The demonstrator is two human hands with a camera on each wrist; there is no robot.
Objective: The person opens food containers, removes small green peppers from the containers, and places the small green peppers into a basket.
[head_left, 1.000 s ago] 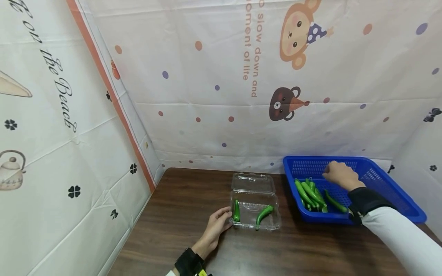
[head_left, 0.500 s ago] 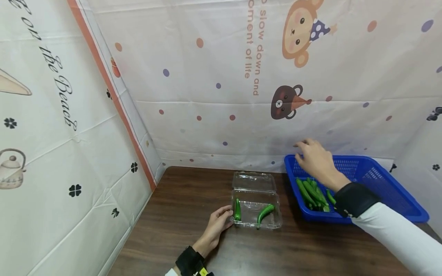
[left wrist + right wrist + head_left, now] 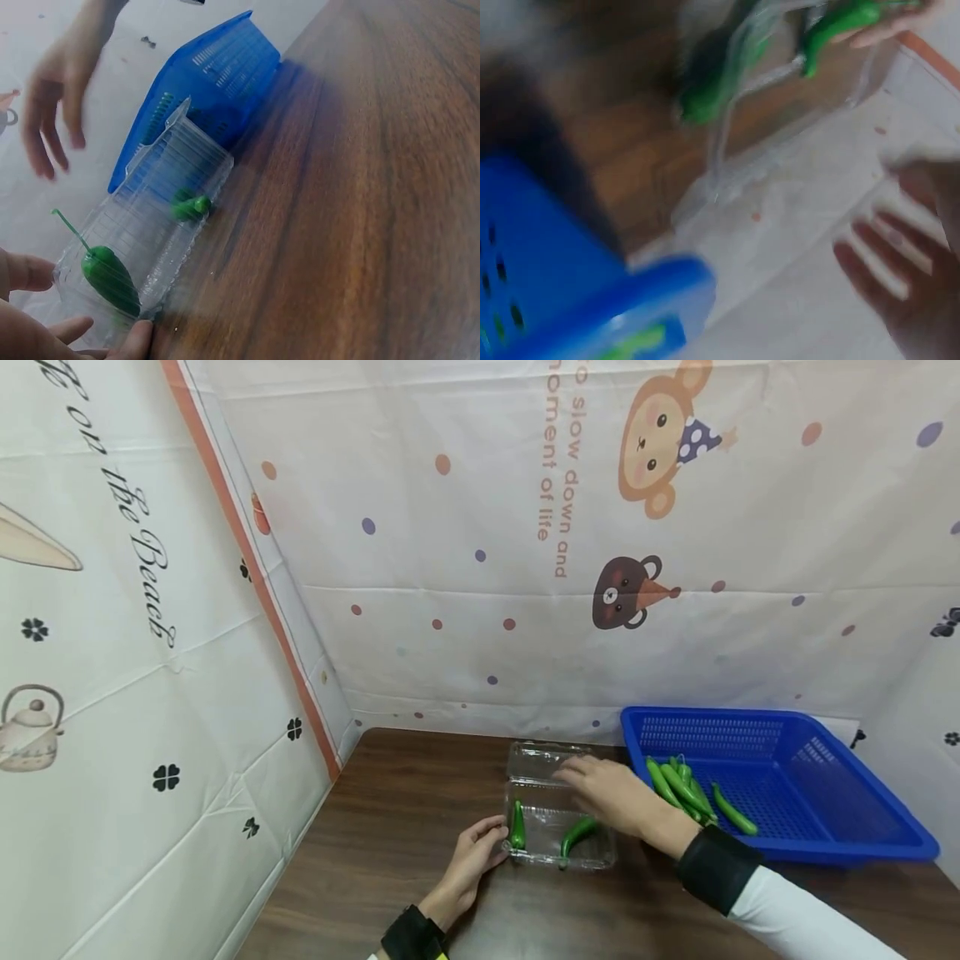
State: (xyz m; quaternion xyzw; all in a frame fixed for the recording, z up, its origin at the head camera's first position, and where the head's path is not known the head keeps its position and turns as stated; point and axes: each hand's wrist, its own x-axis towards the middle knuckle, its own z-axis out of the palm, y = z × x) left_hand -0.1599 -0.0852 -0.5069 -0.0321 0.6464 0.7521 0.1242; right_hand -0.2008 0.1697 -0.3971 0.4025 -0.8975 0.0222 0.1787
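A clear plastic clamshell box (image 3: 546, 812) lies open on the brown table (image 3: 420, 810), its lid (image 3: 547, 760) folded back. Two green peppers lie inside, one at the left end (image 3: 517, 825) and one further right (image 3: 574, 836). My left hand (image 3: 476, 853) holds the box's left end; in the left wrist view a finger and thumb (image 3: 135, 339) bracket that end beside the left pepper (image 3: 112, 277). My right hand (image 3: 609, 790) hovers over the box with fingers spread, holding nothing. The right wrist view is blurred.
A blue plastic basket (image 3: 795, 727) stands to the right of the box and holds several green peppers (image 3: 684, 785). Printed cloth walls (image 3: 480, 568) close in the table at the back and left. The table's front part lies bare.
My right hand left the blue basket, rose, and swung left to hover over the clear box, holding nothing. The left hand stayed at the box's end.
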